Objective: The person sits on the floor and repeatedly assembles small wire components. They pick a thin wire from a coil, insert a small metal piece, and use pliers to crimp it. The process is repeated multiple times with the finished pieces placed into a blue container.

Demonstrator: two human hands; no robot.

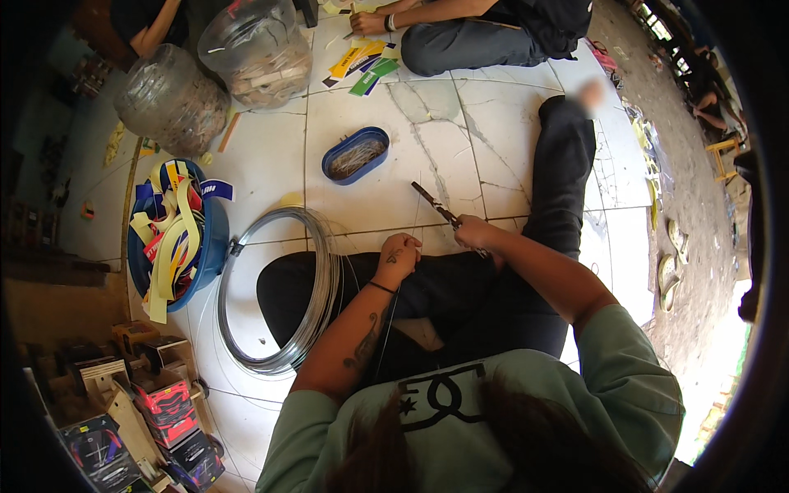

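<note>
My right hand (pixel 477 235) is closed around the handles of dark pliers (pixel 436 204), whose jaws point up and to the left. To its left, my left hand (pixel 401 251) is closed on a thin wire (pixel 422 187), which stands up beside the jaws. Whether the jaws touch the wire, I cannot tell. A large coil of grey wire (pixel 236 324) leans over my left knee, with loose strands trailing from it. Ahead of my hands, a blue oval tub (pixel 330 171) on the floor holds many short wire pieces.
A blue basin (pixel 215 246) of coloured strips stands at the left. Wooden toy-like boxes with wheels (pixel 164 403) fill the lower left. Two clear plastic containers (pixel 255 62) stand at the far left. Across from me, a person's hand (pixel 370 23) is by coloured strips (pixel 362 62). Sandals (pixel 670 279) lie right.
</note>
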